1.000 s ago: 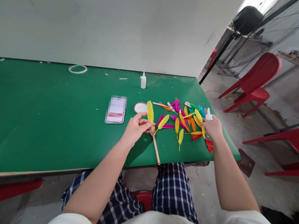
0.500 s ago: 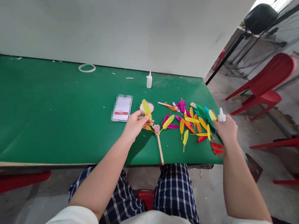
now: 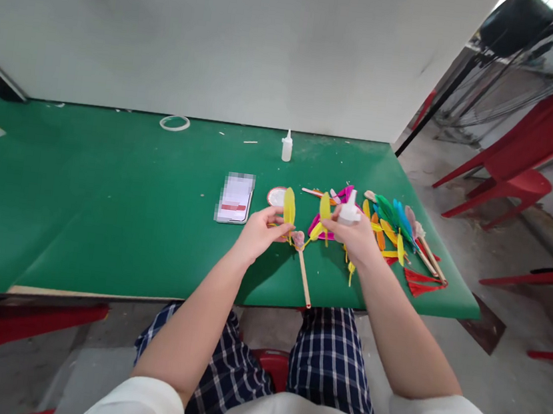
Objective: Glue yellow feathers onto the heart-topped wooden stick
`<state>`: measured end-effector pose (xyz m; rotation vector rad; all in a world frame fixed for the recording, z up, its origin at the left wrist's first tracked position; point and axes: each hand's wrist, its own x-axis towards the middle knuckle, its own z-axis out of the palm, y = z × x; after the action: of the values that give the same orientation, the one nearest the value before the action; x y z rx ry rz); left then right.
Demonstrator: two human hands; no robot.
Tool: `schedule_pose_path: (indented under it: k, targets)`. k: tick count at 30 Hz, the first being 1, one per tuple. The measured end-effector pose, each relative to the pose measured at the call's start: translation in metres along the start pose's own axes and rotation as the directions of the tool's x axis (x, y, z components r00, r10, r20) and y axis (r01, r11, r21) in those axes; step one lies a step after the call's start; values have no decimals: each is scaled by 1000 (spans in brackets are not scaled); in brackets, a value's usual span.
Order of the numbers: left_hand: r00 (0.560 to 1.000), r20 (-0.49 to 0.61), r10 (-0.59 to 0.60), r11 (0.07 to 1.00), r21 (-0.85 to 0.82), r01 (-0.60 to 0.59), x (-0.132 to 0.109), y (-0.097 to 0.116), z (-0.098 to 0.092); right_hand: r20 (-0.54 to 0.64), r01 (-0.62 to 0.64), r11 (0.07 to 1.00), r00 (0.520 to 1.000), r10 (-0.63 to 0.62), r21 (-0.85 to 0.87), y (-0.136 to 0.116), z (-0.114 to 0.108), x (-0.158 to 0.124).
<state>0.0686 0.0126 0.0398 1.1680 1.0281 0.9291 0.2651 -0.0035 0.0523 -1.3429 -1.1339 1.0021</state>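
My left hand [image 3: 261,235] is closed, pinching an upright yellow feather [image 3: 289,204] beside the pinkish top of a wooden stick [image 3: 304,277]. The stick's lower end points towards my lap, and more yellow feathers stick out at both sides of its top. In my closed right hand [image 3: 359,239] is a small white squeeze bottle [image 3: 350,212], its nozzle up. A second yellow feather [image 3: 325,213] rises from the fingertips of that same hand. Behind the right hand, loose feathers [image 3: 388,233] in yellow, orange, green and blue lie in a heap, partly hidden.
Another white squeeze bottle [image 3: 286,148] stands at the back of the green table [image 3: 104,213]. A phone [image 3: 236,199] and a small round white piece [image 3: 276,196] lie left of the feathers. Sticks with red tassels [image 3: 421,282] rest at the right end. A white ring [image 3: 174,123] lies near the wall.
My right hand has come left from the heap to near the stick, bringing the bottle and a yellow feather. The left hand stays beside the stick, its feather now more upright. The view has shifted slightly.
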Motion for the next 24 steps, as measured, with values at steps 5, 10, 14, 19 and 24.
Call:
schedule_pose_path:
  k: [5,10,14,19,24]
  targets:
    - [999,27,-37,999,-13,38,-1,-2,0,90,39,999,995,-40,11,7,29,10]
    - [999,-8,-40,999,-29,39,0,-1,1,137,-5,1000,991,2,22,11,35,9]
    - [999,-28,-43,999,-17,43,2,-3,3,143,-6,999,990,1,32,12,37,8]
    - [999,-18,-39,998,40,40,3,-6,7,178,-22,999,984,13,46,15,39,9]
    - [999,-43,10,992,123,-4,4,-8,7,116,38,998,993,-31,-55,23,30,13]
